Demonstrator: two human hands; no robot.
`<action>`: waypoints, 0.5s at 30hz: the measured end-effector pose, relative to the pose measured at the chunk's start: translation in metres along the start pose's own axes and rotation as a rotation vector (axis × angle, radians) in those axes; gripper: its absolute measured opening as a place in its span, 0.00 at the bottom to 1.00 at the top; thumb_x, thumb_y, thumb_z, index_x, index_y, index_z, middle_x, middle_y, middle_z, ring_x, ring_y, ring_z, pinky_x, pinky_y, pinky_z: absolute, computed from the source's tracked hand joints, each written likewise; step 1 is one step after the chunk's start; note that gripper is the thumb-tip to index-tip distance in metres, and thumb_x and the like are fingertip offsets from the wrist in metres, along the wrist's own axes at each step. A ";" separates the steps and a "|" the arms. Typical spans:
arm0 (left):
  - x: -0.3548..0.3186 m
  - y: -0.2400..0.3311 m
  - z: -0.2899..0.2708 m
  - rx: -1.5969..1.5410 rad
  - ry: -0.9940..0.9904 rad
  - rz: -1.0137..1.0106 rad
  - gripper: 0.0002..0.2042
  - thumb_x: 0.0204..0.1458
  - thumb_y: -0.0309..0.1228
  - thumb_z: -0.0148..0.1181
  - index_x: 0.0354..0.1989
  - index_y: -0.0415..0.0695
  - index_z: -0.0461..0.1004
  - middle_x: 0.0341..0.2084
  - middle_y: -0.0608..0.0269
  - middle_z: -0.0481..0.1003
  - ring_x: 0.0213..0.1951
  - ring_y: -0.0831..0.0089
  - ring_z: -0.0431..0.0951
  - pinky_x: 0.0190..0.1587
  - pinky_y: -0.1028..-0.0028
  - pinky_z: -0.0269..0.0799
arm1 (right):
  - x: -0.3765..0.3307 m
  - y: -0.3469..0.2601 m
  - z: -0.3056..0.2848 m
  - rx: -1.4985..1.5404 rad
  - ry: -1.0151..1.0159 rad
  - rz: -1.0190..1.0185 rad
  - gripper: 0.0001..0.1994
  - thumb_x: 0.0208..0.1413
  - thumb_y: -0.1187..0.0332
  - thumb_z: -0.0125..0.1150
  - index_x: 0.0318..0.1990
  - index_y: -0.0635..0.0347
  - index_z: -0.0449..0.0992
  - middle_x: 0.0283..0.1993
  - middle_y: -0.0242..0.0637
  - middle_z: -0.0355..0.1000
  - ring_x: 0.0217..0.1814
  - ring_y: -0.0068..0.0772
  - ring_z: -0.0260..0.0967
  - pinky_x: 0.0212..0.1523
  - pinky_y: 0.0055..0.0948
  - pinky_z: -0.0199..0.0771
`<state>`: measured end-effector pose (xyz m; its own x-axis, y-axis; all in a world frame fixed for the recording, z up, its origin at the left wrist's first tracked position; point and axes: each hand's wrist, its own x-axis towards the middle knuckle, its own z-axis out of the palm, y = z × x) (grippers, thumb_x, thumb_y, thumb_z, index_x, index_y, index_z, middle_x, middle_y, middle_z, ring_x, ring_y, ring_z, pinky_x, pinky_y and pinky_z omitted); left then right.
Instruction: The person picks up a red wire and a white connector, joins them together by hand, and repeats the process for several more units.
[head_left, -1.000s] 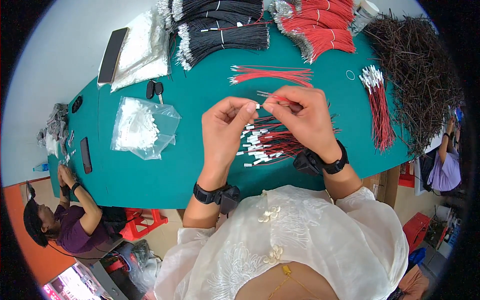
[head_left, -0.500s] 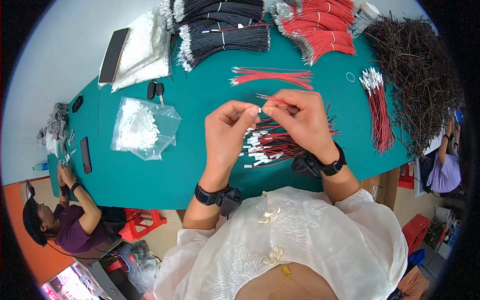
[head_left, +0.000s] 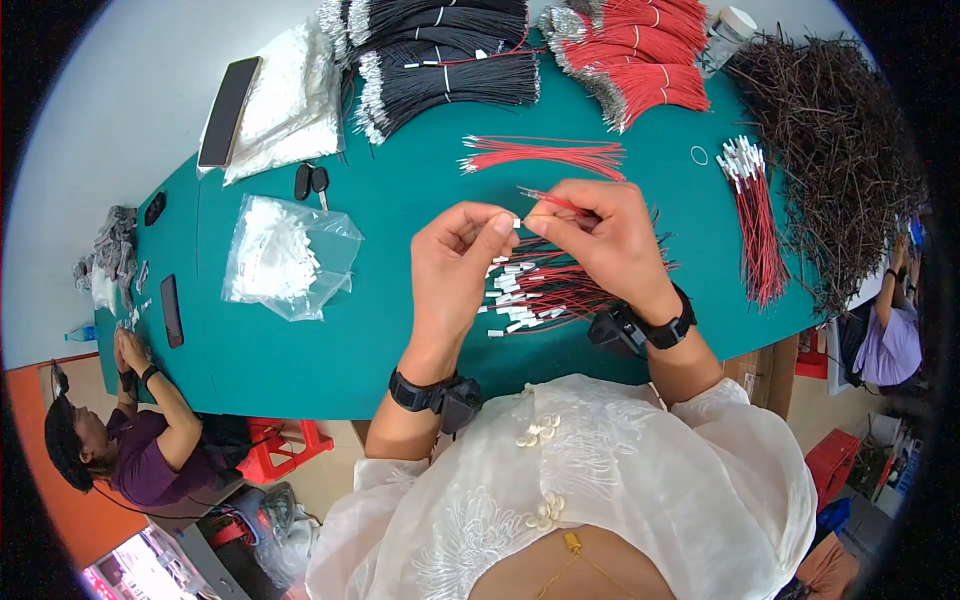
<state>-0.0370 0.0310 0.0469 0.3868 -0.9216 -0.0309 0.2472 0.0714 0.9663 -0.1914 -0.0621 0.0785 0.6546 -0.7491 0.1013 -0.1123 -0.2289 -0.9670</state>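
Note:
Between the thumb and forefinger of my left hand [head_left: 455, 260] is a small white plastic connector [head_left: 516, 223]. My right hand [head_left: 605, 240], close beside it, is closed around several thin red wires [head_left: 558, 200] whose bare metal ends point left. A narrow gap shows between the fingertips of the two hands. Under them lies a pile of red and dark wires with white connectors [head_left: 518, 298], partly hidden by my right hand. Just beyond my hands a loose bundle of red wires [head_left: 545, 152] rests on the green table [head_left: 400, 370].
An open bag of white connectors [head_left: 285, 255] lies left, near keys [head_left: 318, 182]. Black wire bundles [head_left: 450, 80] and red ones [head_left: 640, 60] line the back. Finished-looking wires [head_left: 757, 230] and a dark tangled heap [head_left: 830, 150] lie right. A co-worker [head_left: 140, 430] sits left.
My right hand has shifted slightly to the right with the red wires, and the gap between the fingertips has widened a little. My left hand has hardly moved.

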 end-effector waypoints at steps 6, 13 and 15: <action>0.003 -0.002 -0.005 -0.003 -0.026 -0.006 0.06 0.57 0.27 0.61 0.36 0.36 0.78 0.25 0.66 0.77 0.28 0.83 0.74 0.32 0.82 0.68 | 0.002 0.003 -0.008 -0.110 -0.029 -0.036 0.06 0.57 0.73 0.62 0.33 0.70 0.78 0.24 0.30 0.71 0.26 0.13 0.62 0.25 0.19 0.61; 0.008 -0.030 -0.026 0.223 0.041 0.011 0.05 0.54 0.28 0.63 0.36 0.39 0.79 0.27 0.67 0.77 0.29 0.82 0.73 0.33 0.79 0.67 | -0.005 -0.004 -0.058 -0.591 0.069 -0.076 0.10 0.61 0.69 0.57 0.36 0.68 0.77 0.21 0.36 0.69 0.23 0.19 0.62 0.24 0.25 0.62; 0.004 -0.040 -0.027 0.475 -0.052 0.019 0.06 0.51 0.27 0.65 0.36 0.40 0.79 0.28 0.66 0.77 0.31 0.77 0.74 0.34 0.76 0.68 | -0.008 -0.004 -0.069 -0.855 0.112 0.007 0.10 0.62 0.68 0.56 0.36 0.68 0.77 0.20 0.37 0.67 0.22 0.20 0.62 0.24 0.26 0.62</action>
<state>-0.0208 0.0344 0.0009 0.3397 -0.9405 -0.0114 -0.1979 -0.0833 0.9767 -0.2476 -0.0984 0.0975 0.5793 -0.7988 0.1624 -0.6697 -0.5800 -0.4638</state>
